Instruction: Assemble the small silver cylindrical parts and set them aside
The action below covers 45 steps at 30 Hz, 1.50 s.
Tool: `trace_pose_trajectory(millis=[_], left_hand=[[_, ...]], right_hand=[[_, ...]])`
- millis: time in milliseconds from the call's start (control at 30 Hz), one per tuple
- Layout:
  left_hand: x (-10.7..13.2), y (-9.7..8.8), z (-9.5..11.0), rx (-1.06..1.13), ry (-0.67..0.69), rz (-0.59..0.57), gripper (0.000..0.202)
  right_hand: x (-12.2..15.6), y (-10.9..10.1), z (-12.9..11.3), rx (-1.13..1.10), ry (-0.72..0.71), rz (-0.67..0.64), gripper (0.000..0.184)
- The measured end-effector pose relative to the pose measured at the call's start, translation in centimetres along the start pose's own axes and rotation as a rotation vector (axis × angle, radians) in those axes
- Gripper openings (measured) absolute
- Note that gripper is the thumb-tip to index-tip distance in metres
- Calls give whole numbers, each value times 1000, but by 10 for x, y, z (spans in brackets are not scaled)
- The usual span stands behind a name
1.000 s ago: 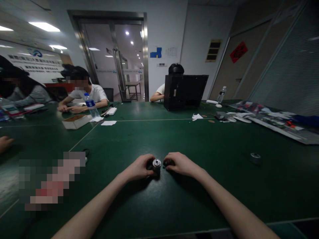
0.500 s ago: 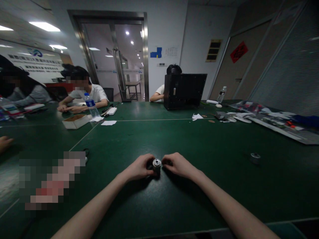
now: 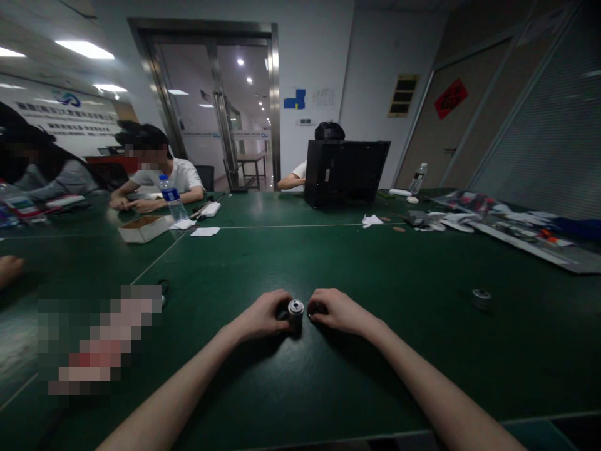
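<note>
A small upright metal cylinder (image 3: 295, 313) with a dark central hole stands on the green table mat (image 3: 413, 351), between my hands. My left hand (image 3: 260, 314) grips its left side with curled fingers. My right hand (image 3: 339, 311) is curled just to its right, around a small dark part (image 3: 313, 309). The fingers hide most of that part, so its shape is unclear. The cylinder's lower side is partly hidden by my left fingers.
A short metal ring (image 3: 481, 298) lies on the mat to the right. A pixelated patch (image 3: 101, 341) covers part of the mat at left. Farther off are a white box (image 3: 143, 229), a water bottle (image 3: 170, 199), a black case (image 3: 346, 174), co-workers, and papers.
My hands stay on either side of the cylinder, with my right fingers shifting slightly around the dark part. The background has shifted slightly as my head moved.
</note>
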State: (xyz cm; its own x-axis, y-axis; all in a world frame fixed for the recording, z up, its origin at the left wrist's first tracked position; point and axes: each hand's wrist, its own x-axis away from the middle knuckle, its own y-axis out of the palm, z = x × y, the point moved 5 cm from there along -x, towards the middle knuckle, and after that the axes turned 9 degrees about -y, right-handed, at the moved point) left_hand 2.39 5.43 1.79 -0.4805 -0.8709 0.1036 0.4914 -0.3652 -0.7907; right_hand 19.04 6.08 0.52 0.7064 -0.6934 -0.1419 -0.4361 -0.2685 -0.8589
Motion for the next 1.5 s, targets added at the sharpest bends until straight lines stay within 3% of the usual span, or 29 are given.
trace_pose_trajectory(millis=[200,433,633,767,933,1067,1200,1367,1433,1500], left_hand=[[1,-1,2,1,7,-19,35],[-2,0,-5,-22,21,-18,36],[-4,-7,-18,-41,-48,-3,37],[-5,-10,-21,-61,-65,10,36],[-6,-10,-22,-57,-70,-9,37],[-6,-9,-22,-50,-71,-9,36],[-6,-9,-21,-47,-70,-13,36],[-5,-11,-19,-57,-74,-9,35],[-4,-12,-18,-52,-88,-18,34],[-3,-12,-16,-44,-98,-33,34]], right_hand=[[0,-4,1,-2,6,5,23],[-1,-4,-16,-138,-90,154,43],[-8,13,-21,-186,-50,223,32],[-12,16,-10,-438,65,274,28],[-10,19,0,-900,169,353,42],[-9,23,5,-1013,204,344,48],[-8,12,-3,-841,161,332,40],[18,-22,-36,-114,35,346,28],[44,-35,-37,27,96,383,29],[81,-49,-19,55,260,416,30]])
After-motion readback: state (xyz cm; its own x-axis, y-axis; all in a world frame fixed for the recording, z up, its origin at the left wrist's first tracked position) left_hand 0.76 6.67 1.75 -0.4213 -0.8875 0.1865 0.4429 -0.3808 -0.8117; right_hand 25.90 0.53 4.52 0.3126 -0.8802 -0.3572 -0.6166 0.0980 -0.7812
